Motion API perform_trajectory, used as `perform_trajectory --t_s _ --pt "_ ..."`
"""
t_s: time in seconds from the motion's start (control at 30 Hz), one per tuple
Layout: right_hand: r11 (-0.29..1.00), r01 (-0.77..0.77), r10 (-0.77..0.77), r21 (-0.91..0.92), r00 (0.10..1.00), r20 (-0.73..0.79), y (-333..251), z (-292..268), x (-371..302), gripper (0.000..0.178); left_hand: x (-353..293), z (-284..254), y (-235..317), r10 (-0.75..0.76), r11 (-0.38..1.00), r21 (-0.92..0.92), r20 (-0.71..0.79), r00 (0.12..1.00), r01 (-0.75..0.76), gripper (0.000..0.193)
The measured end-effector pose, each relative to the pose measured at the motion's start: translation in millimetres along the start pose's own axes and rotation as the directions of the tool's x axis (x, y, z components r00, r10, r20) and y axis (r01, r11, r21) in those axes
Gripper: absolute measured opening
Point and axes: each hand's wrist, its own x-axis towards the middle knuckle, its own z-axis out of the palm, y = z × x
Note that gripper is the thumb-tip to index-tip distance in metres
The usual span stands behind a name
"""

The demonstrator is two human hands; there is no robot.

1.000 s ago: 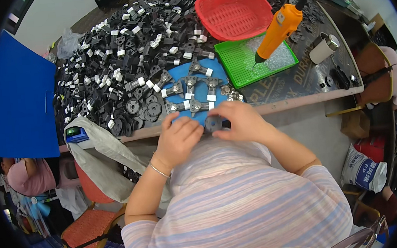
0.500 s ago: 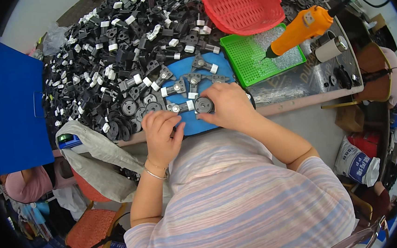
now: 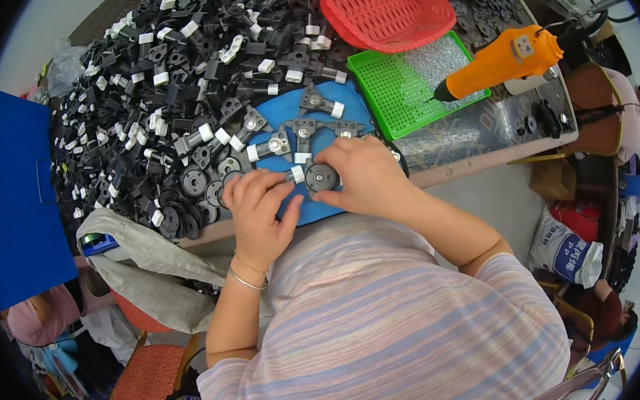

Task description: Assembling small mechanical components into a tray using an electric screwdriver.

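My right hand (image 3: 365,174) pinches a round black wheel (image 3: 322,177) with a small centre hole, near the front edge of the blue mat (image 3: 326,211). To its left, my left hand (image 3: 262,213) is curled, its fingers over a bracket whose white end (image 3: 296,174) shows beside the wheel. Whatever lies under the left fingertips is mostly hidden. Several black brackets (image 3: 304,130) with white ends and bolts lie on the mat behind my hands. More black wheels (image 3: 193,181) lie to the left.
A large heap of black and white parts (image 3: 168,84) covers the table's left. Behind stands a red basket (image 3: 388,10); a green tray (image 3: 378,82) holds many small metal pieces. An orange electric screwdriver (image 3: 504,61) hangs above it. Grey cloth (image 3: 153,277) drapes over the front edge.
My left fingers have moved over the bracket, covering its bolt. My right hand keeps the wheel in nearly the same spot. The screwdriver has swung to the right, and the view has shifted slightly.
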Motion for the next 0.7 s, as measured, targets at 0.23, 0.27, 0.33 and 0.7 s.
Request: perform_trajectory --t_s 0.23,0.27,0.33,0.7 --pt "0.968 0.25 -0.202 0.036 0.851 -0.485 18.5 -21.6 -25.8 0.048 -1.7 -0.1 4.8 -0.033 0.999 0.02 0.007 0.999 0.033 0.021" --pt "0.947 0.318 -0.276 -0.045 0.736 -0.618 31.5 -30.5 -36.2 0.054 -1.5 -1.1 4.6 -0.037 0.999 0.015 0.002 0.999 0.037 0.021" --pt "0.919 0.215 -0.388 -0.329 0.351 -0.852 59.7 -49.7 -43.1 0.074 2.2 -2.1 4.6 -0.032 0.999 0.013 -0.004 0.999 0.033 0.021" --pt "0.565 0.446 0.349 0.694 0.633 -0.691 81.9 -98.4 8.8 0.036 116.3 58.5 57.6 0.194 0.972 -0.172 0.194 0.962 -0.162 0.029"
